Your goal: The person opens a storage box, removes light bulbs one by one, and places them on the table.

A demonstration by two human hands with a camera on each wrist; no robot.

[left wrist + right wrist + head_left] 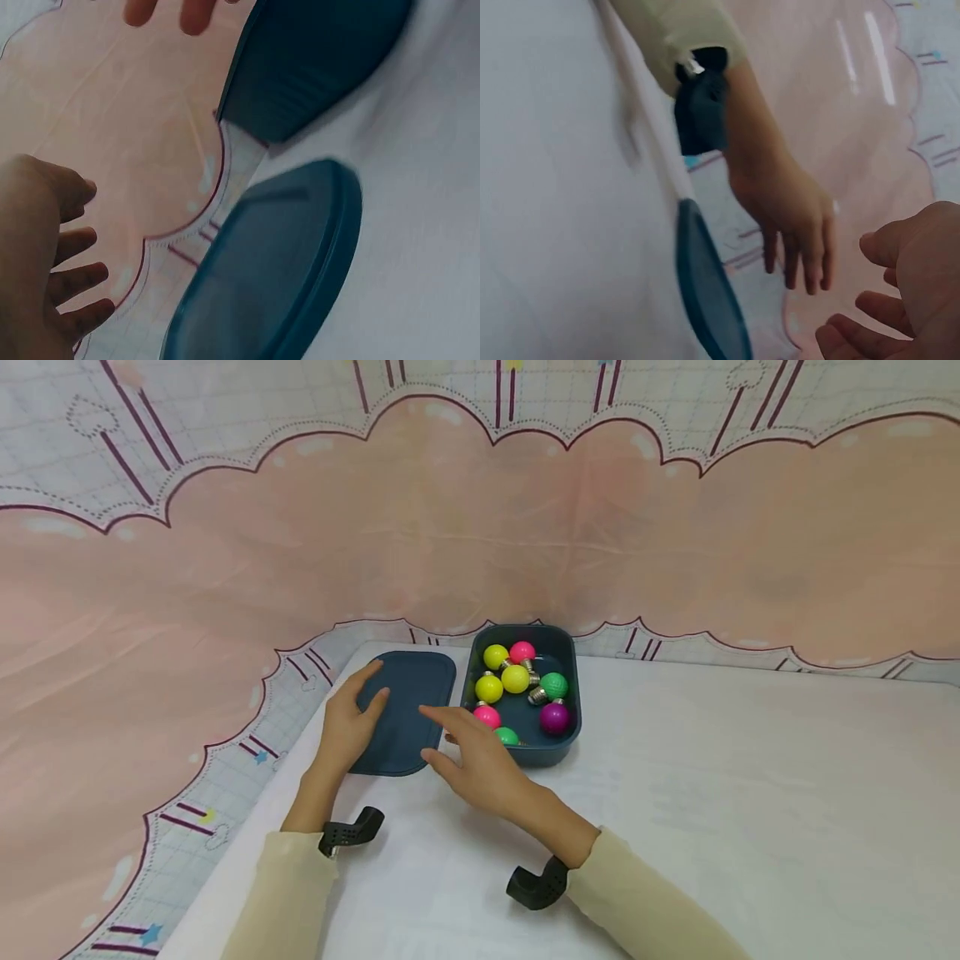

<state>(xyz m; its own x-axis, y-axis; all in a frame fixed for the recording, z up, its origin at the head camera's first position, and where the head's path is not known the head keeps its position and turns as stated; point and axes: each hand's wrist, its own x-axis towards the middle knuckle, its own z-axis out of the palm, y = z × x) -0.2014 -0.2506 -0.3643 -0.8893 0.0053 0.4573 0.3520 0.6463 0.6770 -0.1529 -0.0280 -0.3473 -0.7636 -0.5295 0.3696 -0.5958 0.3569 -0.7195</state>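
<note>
A dark blue lid [411, 714] lies flat on the white table, left of a dark blue box [551, 755]. Inside the box are several coloured light bulbs: yellow [515, 679], pink [522, 652], green [553, 686] and purple [555, 718]. My left hand [347, 724] hovers over the left side of the lid with nothing in it, its fingers loosely spread. Over the gap between lid and box, my right hand [480, 766] is held with relaxed, empty fingers and hides the box's near left corner. In the right wrist view, the left hand [787, 202] appears apart from the lid [709, 285].
A white cloth [750, 793] covers the table, which extends to the right. Behind and to the left hangs a peach patterned curtain [487, 527]. Black wrist mounts [538, 885] sit on both forearms, at the ends of beige sleeves [645, 893].
</note>
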